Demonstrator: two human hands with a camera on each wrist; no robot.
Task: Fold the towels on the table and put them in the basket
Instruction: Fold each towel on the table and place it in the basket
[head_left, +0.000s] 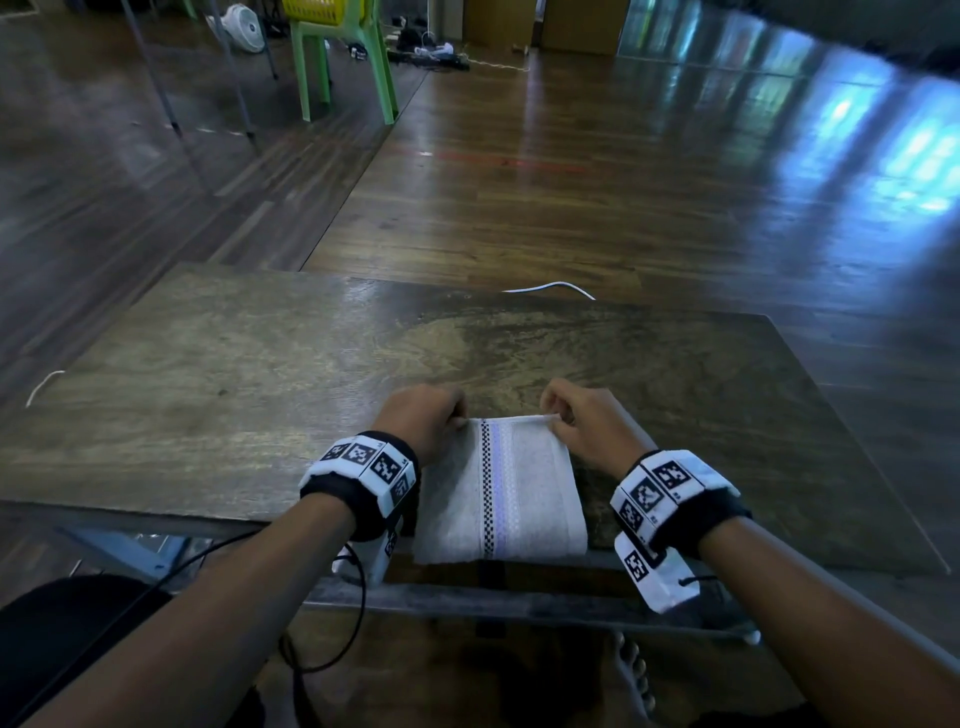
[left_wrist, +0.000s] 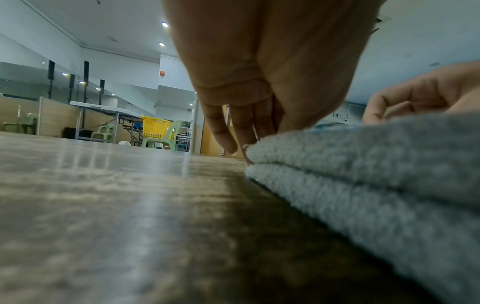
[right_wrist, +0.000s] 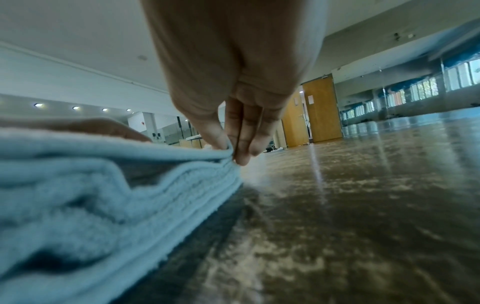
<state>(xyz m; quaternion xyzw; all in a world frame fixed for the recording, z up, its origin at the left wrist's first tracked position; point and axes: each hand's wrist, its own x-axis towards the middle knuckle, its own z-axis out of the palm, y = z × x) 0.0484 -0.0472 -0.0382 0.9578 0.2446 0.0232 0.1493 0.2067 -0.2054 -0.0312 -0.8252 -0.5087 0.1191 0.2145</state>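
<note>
Folded towel (head_left: 501, 488) lies at table's (head_left: 208, 374) six-o'clock edge. Left hand (head_left: 423, 415) and right hand (head_left: 587, 415) pinch its far corners; uneven lifting would probably spill the layers.

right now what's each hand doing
Left hand: pinches the towel's far left corner.
Right hand: pinches its far right corner.

A folded towel (right_wrist: 91, 195) is seen lying in stacked layers on the table (right_wrist: 350, 216). Its top far corner is pinched between thumb and fingers (right_wrist: 244, 144) of the right hand (right_wrist: 233, 92). Part of the other hand (right_wrist: 109, 127) is visible beyond the towel. A wooden door (right_wrist: 322, 111) is seen well beyond the table.
</note>
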